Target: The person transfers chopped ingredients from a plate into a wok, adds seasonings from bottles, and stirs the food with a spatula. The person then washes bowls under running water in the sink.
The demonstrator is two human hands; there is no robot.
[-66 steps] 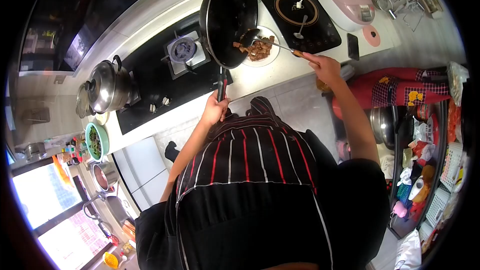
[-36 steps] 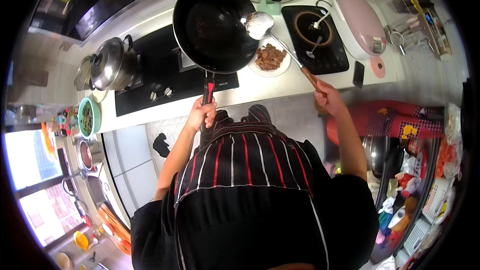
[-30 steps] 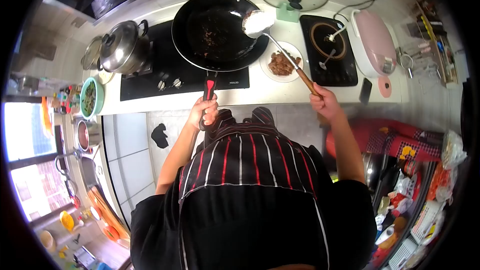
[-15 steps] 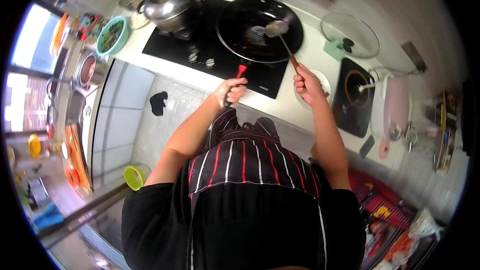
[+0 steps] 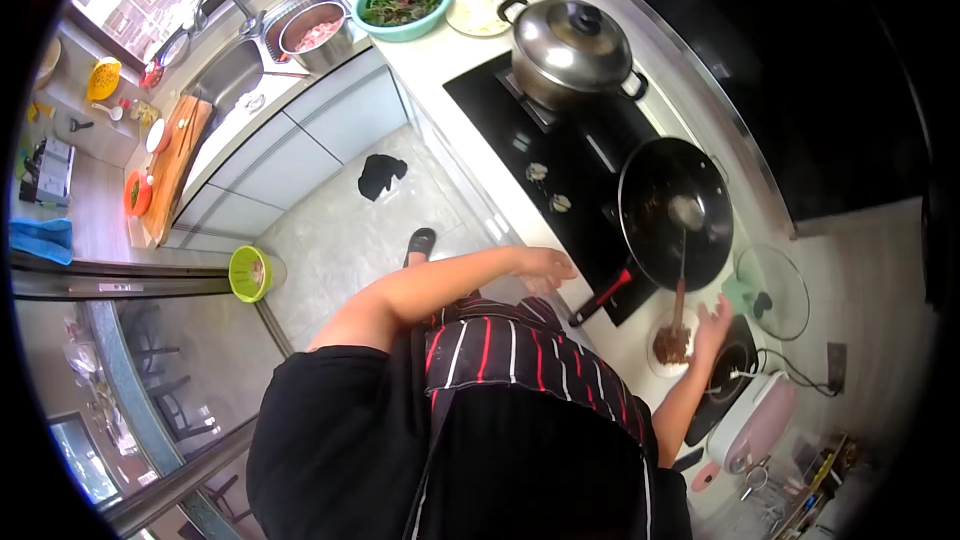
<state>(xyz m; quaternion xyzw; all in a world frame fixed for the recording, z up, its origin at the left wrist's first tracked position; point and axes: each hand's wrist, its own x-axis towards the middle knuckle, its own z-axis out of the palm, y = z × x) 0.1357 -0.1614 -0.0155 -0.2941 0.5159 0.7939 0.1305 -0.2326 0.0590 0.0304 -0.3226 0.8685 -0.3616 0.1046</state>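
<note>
A black wok (image 5: 655, 175) sits on the right of the stove, its red and black handle (image 5: 615, 286) pointing toward me. Inside it rests a ladle (image 5: 686, 213), its wooden handle leaning out over the rim. Beneath that handle is a white plate (image 5: 656, 364) holding brown food (image 5: 672, 344). My right hand (image 5: 712, 325) is open beside the ladle handle, fingers spread and apart from it. My left hand (image 5: 545, 268) holds nothing, fingers loosely extended, left of the wok handle near the counter edge.
A lidded steel pot (image 5: 565, 65) stands on the far burner. Past it are a teal basin (image 5: 400, 33) of leafy greens and a steel pot (image 5: 318, 55) of pink meat. A glass lid (image 5: 790, 290) stands right of the wok. A black cloth (image 5: 382, 176) lies on the floor.
My left hand has let go of the wok handle and my right hand has released the ladle, which now rests in the wok. The view has turned left toward the sink.
</note>
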